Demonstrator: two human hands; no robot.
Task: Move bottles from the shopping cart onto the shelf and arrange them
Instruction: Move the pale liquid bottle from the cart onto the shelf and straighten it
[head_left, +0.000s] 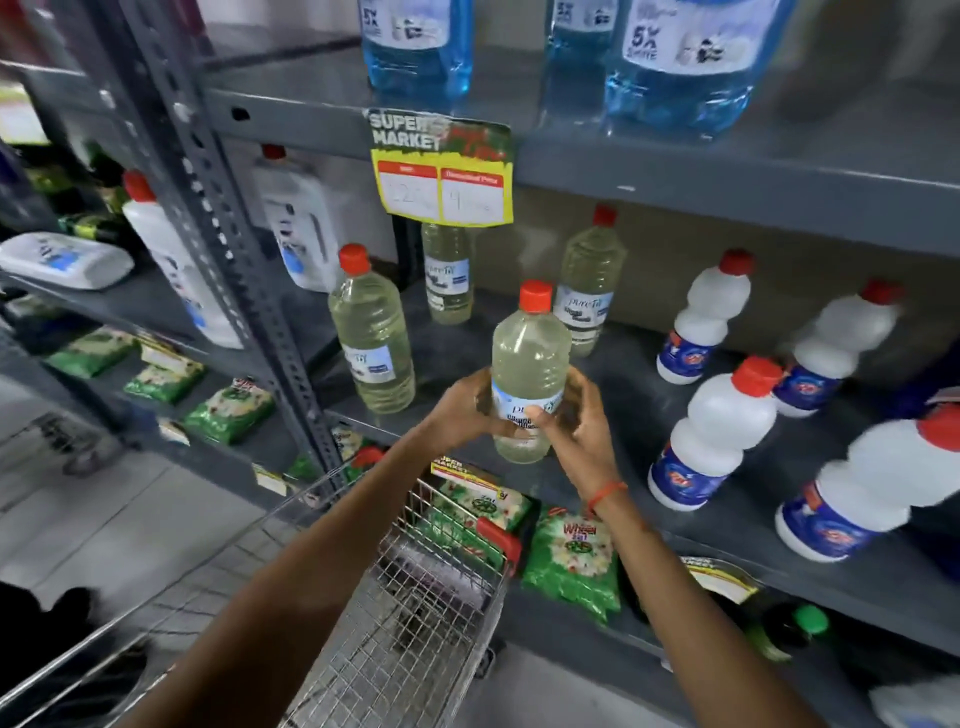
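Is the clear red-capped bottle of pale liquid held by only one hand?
No, both the left hand and the right hand grip the clear red-capped bottle.

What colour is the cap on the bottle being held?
Red, on the held bottle; the cap shows clearly in the head view.

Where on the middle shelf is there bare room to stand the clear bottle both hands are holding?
Bare grey shelf lies open between the held bottle and the white red-capped bottles on the right. A smaller gap lies between the front-left clear bottle and the held one. The right end is crowded. Left hand, right hand.
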